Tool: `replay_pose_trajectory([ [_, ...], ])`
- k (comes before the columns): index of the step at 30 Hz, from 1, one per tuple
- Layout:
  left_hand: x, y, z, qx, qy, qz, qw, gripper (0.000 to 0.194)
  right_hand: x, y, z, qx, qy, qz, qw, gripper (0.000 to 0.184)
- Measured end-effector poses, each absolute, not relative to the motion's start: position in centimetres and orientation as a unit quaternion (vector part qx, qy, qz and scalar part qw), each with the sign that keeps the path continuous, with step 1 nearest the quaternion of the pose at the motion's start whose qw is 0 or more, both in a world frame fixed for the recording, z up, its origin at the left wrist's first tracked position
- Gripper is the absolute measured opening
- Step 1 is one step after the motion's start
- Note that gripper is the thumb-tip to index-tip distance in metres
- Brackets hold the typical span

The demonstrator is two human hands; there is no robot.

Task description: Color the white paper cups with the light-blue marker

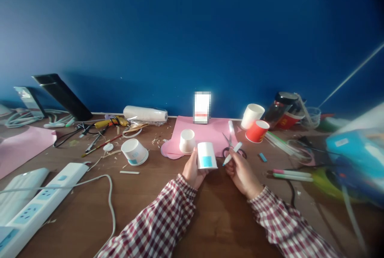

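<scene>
My left hand [192, 171] is closed around a white paper cup [207, 151], tilted, with a blue rectangle on its side near the rim. To its right, my right hand [240, 172] grips a white marker [233, 153], whose blue tip points down toward the cup but stays apart from it. Just behind the right hand lie dark-handled scissors [230, 140], partly hidden by the fingers and marker. A second white paper cup [187, 141] stands upside down behind my left hand, on a pink sheet [210, 132].
Farther left are another paper cup [133, 152], a white power strip [45, 206] with a cable, a yellow glue gun [111, 122] and a sleeve of stacked cups [145, 114]. A red cup [257, 131], a white cup [252, 116] and several markers [292, 175] lie to the right.
</scene>
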State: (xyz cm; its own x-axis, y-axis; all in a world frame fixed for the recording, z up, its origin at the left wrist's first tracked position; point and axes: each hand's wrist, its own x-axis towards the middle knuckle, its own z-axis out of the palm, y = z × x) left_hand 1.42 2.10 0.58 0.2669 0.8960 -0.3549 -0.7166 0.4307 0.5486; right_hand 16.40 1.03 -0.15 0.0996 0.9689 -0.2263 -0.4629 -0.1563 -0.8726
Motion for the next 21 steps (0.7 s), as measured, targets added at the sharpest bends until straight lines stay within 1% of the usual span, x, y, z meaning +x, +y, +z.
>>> replay_pose_trajectory([
  [10, 1.61, 1.91, 0.94, 0.138, 0.305, 0.516, 0.789, 0.048, 16.30, 0.51, 0.23, -0.480, -0.326, 0.590, 0.562, 0.044],
  [14, 1.59, 1.96, 0.78, 0.138, 0.314, 0.519, 0.783, 0.046, 16.24, 0.58, 0.21, -0.483, -0.319, 0.592, 0.560, 0.044],
  [18, 1.63, 1.98, 0.77, 0.133, 0.319, 0.523, 0.779, 0.044, 16.40, 0.64, -0.28, -0.474, -0.322, 0.598, 0.560, 0.041],
  [21, 1.64, 2.01, 0.83, 0.130, 0.320, 0.521, 0.781, 0.043, 16.57, 0.85, 0.05, -0.459, -0.312, 0.599, 0.576, 0.041],
])
